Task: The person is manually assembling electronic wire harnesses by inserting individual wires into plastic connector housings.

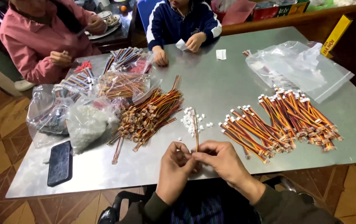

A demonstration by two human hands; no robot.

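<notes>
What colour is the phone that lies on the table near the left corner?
The phone is black, with a dark glossy face. The head view shows it on the metal table.

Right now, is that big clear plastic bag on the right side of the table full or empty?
Nearly empty: the clear plastic bag lies flat and crumpled on the metal table, with only a few small pieces showing inside.

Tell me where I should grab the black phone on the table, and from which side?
Take the black phone by its two long edges, coming straight down from above. It lies flat and alone near the table's front left corner, with bare metal around it, so fingers can probably close on both sides; the bags sit just behind it.
</notes>
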